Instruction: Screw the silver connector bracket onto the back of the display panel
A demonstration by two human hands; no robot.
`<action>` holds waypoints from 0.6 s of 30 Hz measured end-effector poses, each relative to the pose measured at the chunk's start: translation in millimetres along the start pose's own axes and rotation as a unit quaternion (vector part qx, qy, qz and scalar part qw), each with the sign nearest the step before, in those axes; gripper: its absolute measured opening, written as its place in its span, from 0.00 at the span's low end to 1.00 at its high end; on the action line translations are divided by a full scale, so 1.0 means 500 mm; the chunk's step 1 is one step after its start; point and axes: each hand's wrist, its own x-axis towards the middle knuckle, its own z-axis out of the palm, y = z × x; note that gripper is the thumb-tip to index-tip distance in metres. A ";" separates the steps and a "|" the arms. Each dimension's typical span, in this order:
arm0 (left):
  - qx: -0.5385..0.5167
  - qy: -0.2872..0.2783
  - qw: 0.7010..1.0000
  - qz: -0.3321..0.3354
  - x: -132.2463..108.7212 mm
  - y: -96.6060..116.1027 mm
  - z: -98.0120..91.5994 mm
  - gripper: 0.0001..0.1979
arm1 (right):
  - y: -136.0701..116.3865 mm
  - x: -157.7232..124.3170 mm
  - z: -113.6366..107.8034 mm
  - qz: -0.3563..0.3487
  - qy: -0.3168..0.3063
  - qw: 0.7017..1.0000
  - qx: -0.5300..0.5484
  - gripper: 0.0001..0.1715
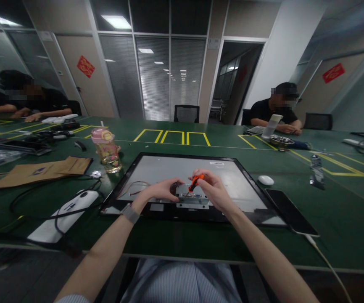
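A flat display panel (235, 181) with a black frame lies back side up on the green table in front of me. Near its front edge sits a metal bracket (192, 205) carrying ports and a small board. My left hand (164, 190) grips the left end of this bracket, thumb in front and fingers behind. Between the fingers of my right hand (213, 187) is an orange and black screwdriver (196, 182), tilted, its tip pointing down at the bracket. The exact spot the tip meets is too small to tell. Thin wires (134, 185) lie on the panel left of the bracket.
Left are a white power strip (75, 212) with black cables, a brown paper bag (48, 171) and a drink bottle (106, 149). To the right lie a phone (291, 211) on a cable and a white earbud case (265, 180). People sit across the table on both sides.
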 end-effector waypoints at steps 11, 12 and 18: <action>0.021 -0.011 1.000 -0.015 -0.001 0.004 -0.001 0.33 | -0.002 0.000 -0.001 -0.011 0.019 0.996 -0.084 0.14; 0.026 -0.011 0.999 -0.017 -0.001 0.004 -0.001 0.34 | 0.000 0.001 -0.003 -0.011 0.028 0.996 -0.084 0.16; 0.030 0.001 1.000 -0.005 -0.002 0.007 -0.003 0.32 | 0.000 0.003 -0.013 -0.033 0.005 0.998 -0.044 0.15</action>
